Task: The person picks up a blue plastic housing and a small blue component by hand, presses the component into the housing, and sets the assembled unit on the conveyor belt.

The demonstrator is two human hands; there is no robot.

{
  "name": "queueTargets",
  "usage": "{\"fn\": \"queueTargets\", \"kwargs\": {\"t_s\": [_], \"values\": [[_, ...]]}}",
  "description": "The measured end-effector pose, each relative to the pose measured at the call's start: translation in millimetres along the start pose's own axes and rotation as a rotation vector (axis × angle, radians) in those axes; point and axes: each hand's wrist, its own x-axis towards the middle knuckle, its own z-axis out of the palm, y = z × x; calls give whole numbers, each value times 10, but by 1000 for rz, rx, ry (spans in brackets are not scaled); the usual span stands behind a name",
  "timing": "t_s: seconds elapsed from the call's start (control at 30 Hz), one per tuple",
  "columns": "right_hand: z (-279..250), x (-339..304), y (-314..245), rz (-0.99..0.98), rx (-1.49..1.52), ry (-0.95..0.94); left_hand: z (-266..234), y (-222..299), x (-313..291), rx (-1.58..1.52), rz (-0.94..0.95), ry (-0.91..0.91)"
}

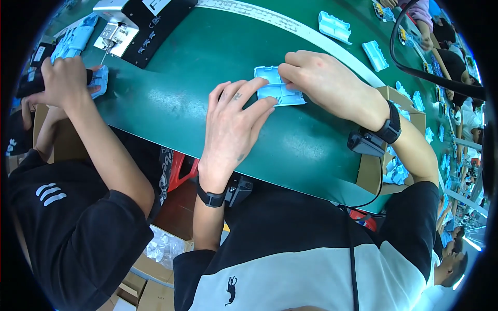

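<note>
A light-blue plastic housing half (282,95) lies on the green table in front of me, its hollow, ribbed inside facing up. My left hand (233,122) steadies it from the left, index finger and thumb on its edge and inner face. Over the upper right part of the housing is my right hand (327,78), its fingers curled together in a pinch. Whatever is between those fingertips, if anything, is hidden behind the knuckles.
Two more blue housing halves (334,27) (375,56) lie beyond a white strip. A cardboard box (367,171) of blue parts stands at my right. Left, a co-worker's hand (65,78) grips a dark tool at another blue housing, near a black machine (155,31). A black cable (430,78) arcs at upper right.
</note>
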Motion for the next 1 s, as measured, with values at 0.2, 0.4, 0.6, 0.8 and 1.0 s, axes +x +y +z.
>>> {"fn": "queueTargets", "kwargs": {"t_s": [0.2,0.4,0.6,0.8,1.0], "values": [[19,14,-40,39,30,-30,-22,-15,6,11,-1,7],[37,36,14,53,103,-26,-15,-32,-37,21,-6,0],[28,86,81,47,120,-87,-141,17,18,-105,-119,10],[-292,-192,906,231,-267,212,-228,-5,58,-222,-305,149],[-887,-1786,893,718,-125,56,-285,-97,-112,-87,-334,271]]}}
